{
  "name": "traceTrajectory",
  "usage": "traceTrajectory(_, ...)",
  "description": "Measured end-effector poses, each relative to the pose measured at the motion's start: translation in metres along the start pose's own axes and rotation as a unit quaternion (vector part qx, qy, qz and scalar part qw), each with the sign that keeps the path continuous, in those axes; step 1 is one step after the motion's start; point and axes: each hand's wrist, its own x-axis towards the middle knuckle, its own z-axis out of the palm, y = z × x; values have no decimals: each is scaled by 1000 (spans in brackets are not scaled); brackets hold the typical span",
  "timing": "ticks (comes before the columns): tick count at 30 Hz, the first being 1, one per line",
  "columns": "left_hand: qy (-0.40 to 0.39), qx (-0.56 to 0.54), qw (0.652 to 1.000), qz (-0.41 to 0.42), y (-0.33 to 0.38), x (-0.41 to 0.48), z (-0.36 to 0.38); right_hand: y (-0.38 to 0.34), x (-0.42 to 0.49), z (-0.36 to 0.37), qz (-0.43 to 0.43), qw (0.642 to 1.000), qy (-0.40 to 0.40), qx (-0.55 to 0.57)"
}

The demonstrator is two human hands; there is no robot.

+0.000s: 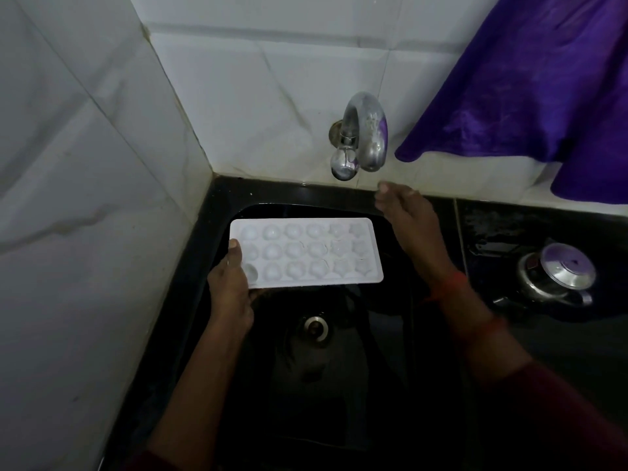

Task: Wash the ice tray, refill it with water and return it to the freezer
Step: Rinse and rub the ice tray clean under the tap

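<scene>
A white ice tray [306,253] with several round and star-shaped cups is held level over the black sink [224,198]. My left hand [229,287] grips the tray's left end, thumb on top of its rim. My right hand [407,222] is stretched out just right of the tray, holding nothing, with its fingertips just below and to the right of the metal tap [365,134] on the tiled wall. No water is seen running from the spout.
The sink drain [316,328] lies below the tray. A steel pressure cooker lid [557,273] sits on the black counter at the right. A purple cloth [530,83] hangs at the upper right. White tiled walls close off the left and back.
</scene>
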Motion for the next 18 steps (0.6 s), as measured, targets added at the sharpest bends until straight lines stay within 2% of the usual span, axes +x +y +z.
traceTrajectory(6,-5,4,1000,4,2,2,0,-47,58,27,144,978,-95,113)
traceTrajectory(12,-5,3,1000,4,4,1,-2,-58,61,26,175,963,-158,127)
traceTrajectory(18,-5,-9,1000,15,11,1,-6,-65,58,28,158,976,-123,90)
